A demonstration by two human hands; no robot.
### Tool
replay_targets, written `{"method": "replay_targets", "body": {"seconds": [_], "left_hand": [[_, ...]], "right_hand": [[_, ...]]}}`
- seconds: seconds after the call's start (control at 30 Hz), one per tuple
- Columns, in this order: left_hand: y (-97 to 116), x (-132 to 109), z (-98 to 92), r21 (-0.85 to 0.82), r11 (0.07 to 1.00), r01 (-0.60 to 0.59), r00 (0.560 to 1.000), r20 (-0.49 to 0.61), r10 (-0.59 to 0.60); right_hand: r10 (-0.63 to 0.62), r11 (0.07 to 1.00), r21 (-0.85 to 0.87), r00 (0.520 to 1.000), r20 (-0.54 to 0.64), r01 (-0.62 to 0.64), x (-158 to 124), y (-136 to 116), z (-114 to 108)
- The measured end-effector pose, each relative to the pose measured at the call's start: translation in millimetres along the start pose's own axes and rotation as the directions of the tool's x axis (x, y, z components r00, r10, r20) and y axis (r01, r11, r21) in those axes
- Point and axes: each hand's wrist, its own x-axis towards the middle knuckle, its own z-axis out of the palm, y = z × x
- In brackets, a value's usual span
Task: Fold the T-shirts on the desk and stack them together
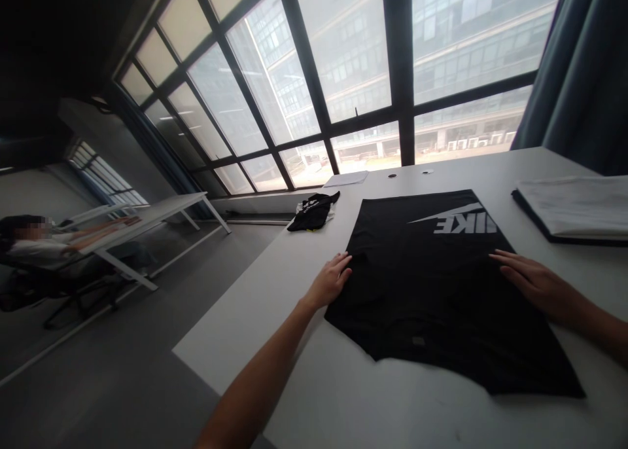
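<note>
A black T-shirt [422,285] lies spread on the white table [235,324], its neckline toward me and its white printed lettering upside down at the far end. My left hand [331,280] rests at the shirt's left edge, fingers stretched out and touching the cloth. On the opposite edge lies my right hand [532,279], its fingers extended flat over the fabric. Neither hand grips the cloth. Some wrinkles run across the part of the shirt near the collar.
A crumpled black garment [314,212] with white print sits at the table's far left. Folded white and black cloth [574,207] is stacked at the right. White paper [346,179] lies near the window. At another table [161,213] on the left, a person [44,243] sits.
</note>
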Motion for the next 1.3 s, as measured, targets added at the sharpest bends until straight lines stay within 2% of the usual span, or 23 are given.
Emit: {"method": "replay_targets", "body": {"seconds": [0.07, 0.13, 0.23, 0.33, 0.4, 0.43, 0.53, 0.6, 0.67, 0.73, 0.8, 0.87, 0.97, 1.03, 1.17, 1.3], "left_hand": [[0, 14, -5.5, -0.04, 0.999, -0.017, 0.993, -0.119, 0.012], [1, 25, -2.9, -0.05, 0.998, -0.049, 0.987, -0.153, 0.041], [2, 27, 13.8, -0.005, 0.996, -0.085, 0.996, -0.02, 0.084], [2, 20, 27.4, 0.062, 0.996, -0.068, 0.987, 0.152, 0.057], [4, 18, 27.4, 0.077, 0.995, -0.067, 0.984, 0.17, 0.054], [5, 18, 25.1, 0.073, 0.995, -0.07, 0.989, 0.135, 0.06], [8, 21, 18.5, 0.034, 0.997, -0.068, 0.996, -0.061, 0.07], [9, 23, 19.9, 0.012, 0.997, -0.075, 0.992, -0.096, 0.076], [9, 23, 26.1, 0.022, 0.995, -0.1, 0.995, 0.004, 0.1], [8, 23, 33.0, 0.057, 0.992, -0.116, 0.988, 0.108, 0.109], [8, 24, 36.4, 0.085, 0.99, -0.111, 0.986, 0.135, 0.099], [8, 24, 35.8, 0.093, 0.991, -0.101, 0.99, 0.106, 0.091], [10, 25, 33.2, 0.099, 0.992, -0.083, 0.996, 0.051, 0.079], [11, 24, 34.1, 0.12, 0.991, -0.059, 0.997, 0.059, 0.052], [12, 24, 37.8, 0.159, 0.987, -0.035, 0.995, 0.098, 0.019], [15, 24, 33.6, 0.18, 0.982, -0.054, 0.998, 0.019, 0.051]], "right_hand": [[-0.004, 1.0, -0.015, 1.0, 0.001, 0.004, -1, -2, -1], [-0.002, 1.0, -0.027, 1.0, 0.001, 0.002, -2, -3, -2], [0.01, 0.999, -0.034, 1.0, 0.005, -0.01, -3, -6, -3], [0.001, 0.999, -0.039, 1.0, 0.021, 0.0, -3, -6, -3], [-0.011, 0.999, -0.047, 1.0, 0.021, 0.012, -3, -5, -3], [-0.015, 0.999, -0.052, 1.0, 0.015, 0.016, -2, -4, -3], [-0.045, 0.997, -0.064, 0.998, -0.036, 0.043, -3, -8, -6], [-0.084, 0.993, -0.089, 0.99, -0.113, 0.074, -6, -19, -9], [-0.102, 0.989, -0.121, 0.975, -0.198, 0.079, -9, -38, -10], [-0.088, 0.987, -0.155, 0.968, -0.234, 0.052, -13, -58, -4], [-0.078, 0.974, -0.222, 0.978, -0.195, 0.034, -17, -71, 7], [-0.064, 0.953, -0.302, 0.991, -0.119, 0.025, -21, -75, 19], [-0.035, 0.926, -0.376, 0.999, -0.013, 0.028, -26, -66, 33], [-0.038, 0.918, -0.394, 0.999, 0.028, 0.046, -28, -59, 37], [-0.06, 0.917, -0.392, 0.998, 0.035, 0.069, -28, -57, 36], [-0.076, 0.933, -0.354, 0.997, -0.031, 0.06, -22, -64, 24]]}}
